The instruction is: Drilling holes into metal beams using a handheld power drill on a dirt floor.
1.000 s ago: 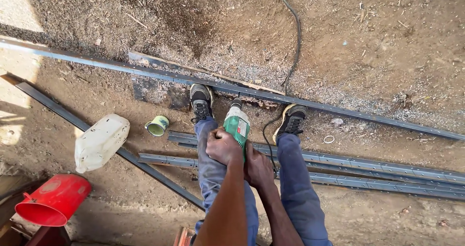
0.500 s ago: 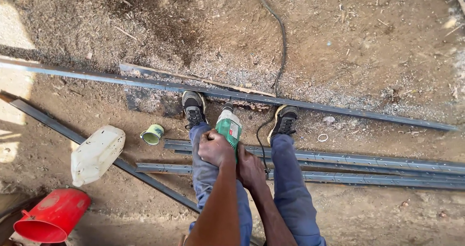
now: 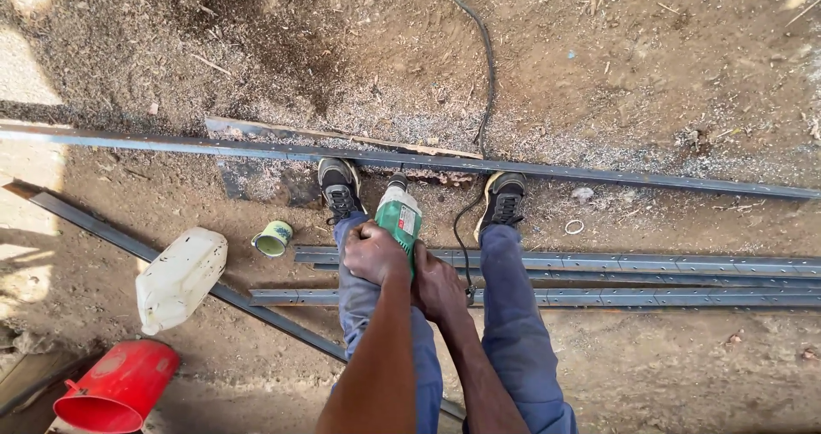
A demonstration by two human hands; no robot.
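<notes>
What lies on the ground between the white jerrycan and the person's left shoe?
A small green cup lies on the dirt between the white jerrycan and the left shoe, seen in the head view.

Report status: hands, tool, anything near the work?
Both hands, left hand and right hand, gripping green power drill. Tip down on long steel bar. Power cord trails beside it.

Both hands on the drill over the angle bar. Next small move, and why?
Probably press the green drill straight down. Both hands, left and right, already grip it, its nose sits at the long steel bar, and both shoes are at the bar on either side. Bit contact isn't visible.
</notes>
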